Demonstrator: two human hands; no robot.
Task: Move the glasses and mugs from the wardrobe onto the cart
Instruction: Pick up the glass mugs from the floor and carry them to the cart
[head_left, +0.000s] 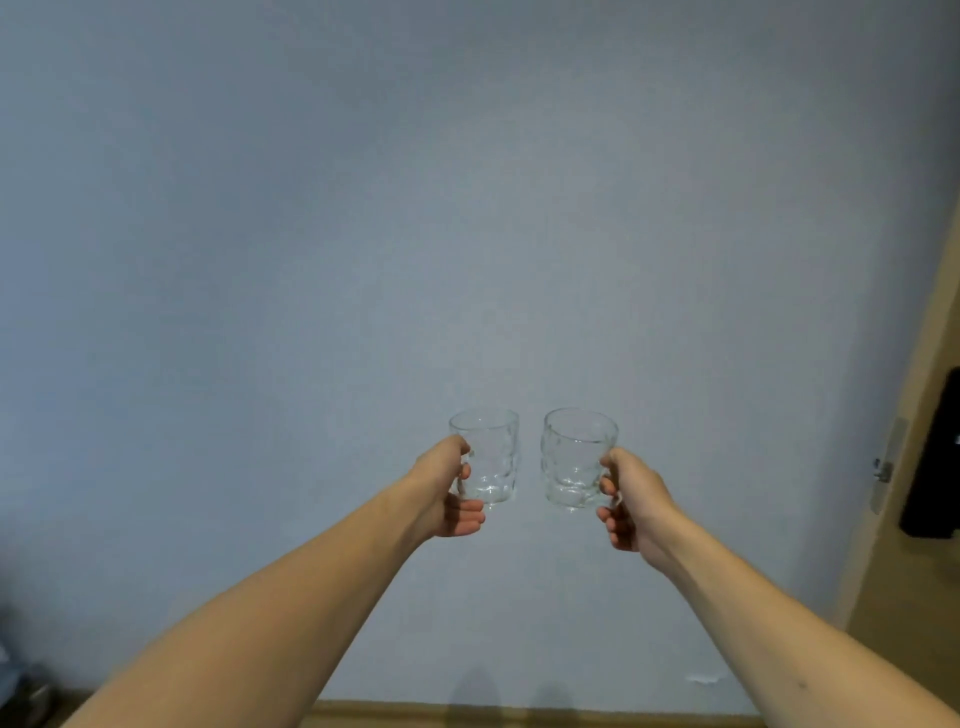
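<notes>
Two bare arms reaching forward, toward plain pale blue-grey wall (467, 208).

Left hand (449, 488) gripping handle of clear dimpled glass mug (488, 457), holding it upright in air, left of centre.

Right hand (631, 501) gripping handle of second clear dimpled glass mug (574, 457), upright, just beside first, not touching.

Tan door frame (904, 467) at far right, black lock (935, 457) on it.
</notes>
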